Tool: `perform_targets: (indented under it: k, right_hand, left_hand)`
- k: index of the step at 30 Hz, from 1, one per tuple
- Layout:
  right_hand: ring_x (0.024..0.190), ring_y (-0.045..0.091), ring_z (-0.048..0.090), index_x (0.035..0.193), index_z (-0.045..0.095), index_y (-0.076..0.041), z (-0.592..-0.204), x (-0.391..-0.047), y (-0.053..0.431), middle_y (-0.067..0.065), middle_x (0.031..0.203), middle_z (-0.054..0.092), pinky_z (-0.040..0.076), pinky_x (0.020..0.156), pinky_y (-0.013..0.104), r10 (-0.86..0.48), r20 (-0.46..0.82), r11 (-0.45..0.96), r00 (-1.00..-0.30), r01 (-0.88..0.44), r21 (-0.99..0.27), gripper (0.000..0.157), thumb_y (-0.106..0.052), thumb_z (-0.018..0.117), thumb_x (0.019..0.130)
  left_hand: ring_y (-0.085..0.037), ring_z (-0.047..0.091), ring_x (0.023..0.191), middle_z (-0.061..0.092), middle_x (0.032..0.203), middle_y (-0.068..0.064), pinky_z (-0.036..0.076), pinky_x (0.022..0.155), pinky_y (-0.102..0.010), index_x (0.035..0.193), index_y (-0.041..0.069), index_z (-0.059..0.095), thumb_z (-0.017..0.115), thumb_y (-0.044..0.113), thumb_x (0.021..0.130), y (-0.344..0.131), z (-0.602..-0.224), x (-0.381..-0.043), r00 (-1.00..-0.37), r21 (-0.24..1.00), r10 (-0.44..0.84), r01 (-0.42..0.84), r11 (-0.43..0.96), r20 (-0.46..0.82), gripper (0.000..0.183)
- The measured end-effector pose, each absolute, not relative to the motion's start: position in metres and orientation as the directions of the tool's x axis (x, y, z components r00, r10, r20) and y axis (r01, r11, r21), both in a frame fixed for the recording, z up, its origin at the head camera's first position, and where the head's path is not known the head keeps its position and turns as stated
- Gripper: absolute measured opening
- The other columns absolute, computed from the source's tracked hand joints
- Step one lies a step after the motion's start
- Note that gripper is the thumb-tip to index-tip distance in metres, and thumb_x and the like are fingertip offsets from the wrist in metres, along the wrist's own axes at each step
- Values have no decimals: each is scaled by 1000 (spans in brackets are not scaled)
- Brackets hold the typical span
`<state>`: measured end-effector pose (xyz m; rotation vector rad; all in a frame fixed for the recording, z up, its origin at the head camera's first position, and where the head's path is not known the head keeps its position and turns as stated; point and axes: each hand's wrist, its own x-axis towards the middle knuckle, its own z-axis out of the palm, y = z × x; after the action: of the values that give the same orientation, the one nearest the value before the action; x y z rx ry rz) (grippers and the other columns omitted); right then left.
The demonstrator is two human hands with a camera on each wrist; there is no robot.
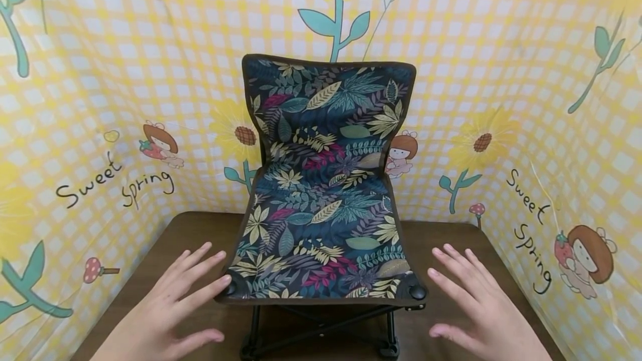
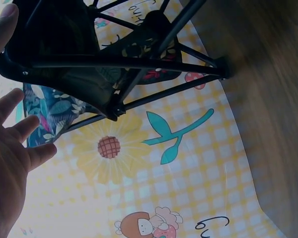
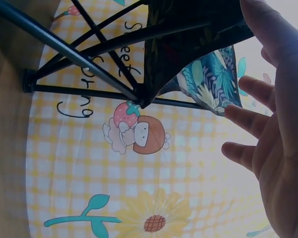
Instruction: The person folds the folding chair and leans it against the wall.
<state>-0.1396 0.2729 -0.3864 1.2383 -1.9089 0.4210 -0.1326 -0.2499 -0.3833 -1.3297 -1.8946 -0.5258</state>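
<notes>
From where I stood, the person's left hand [image 1: 168,308] and right hand [image 1: 478,308] were both bare to the wrist. The fingers [image 1: 198,297] looked slim, tapering to rounded fingertips [image 2: 47,151], and the thumbs [image 1: 198,342] seemed shorter.

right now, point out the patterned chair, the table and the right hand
Patterned chair [image 1: 323,210]: head view, fabric seat.
Table [image 1: 198,233]: head view, bare top.
Right hand [image 1: 480,304]: head view, back of hand.
</notes>
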Motion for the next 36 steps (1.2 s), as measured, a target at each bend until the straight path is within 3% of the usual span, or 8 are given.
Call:
perform_targets:
  k: [9,36]
  right_hand:
    - [148,40,36,138,57,5,-386,-141,264,35,142,51,17,128,47,-630,761,393,-154,-909,142,75,-55,66,94]
    - [145,44,40,134,61,4,-379,-141,242,35,139,55,16,128,51,-658,748,317,-89,-933,168,65,-46,72,94]
  left_hand:
    - [-46,30,150,49,144,-35,10,130,-45,133,-5,62,71,51,94,-248,-388,-130,-197,-61,617,927,371,761,69]
    - [-48,33,147,53,142,-33,13,129,-46,131,-1,66,71,47,95,-231,-383,-126,-152,-94,632,936,339,760,60]
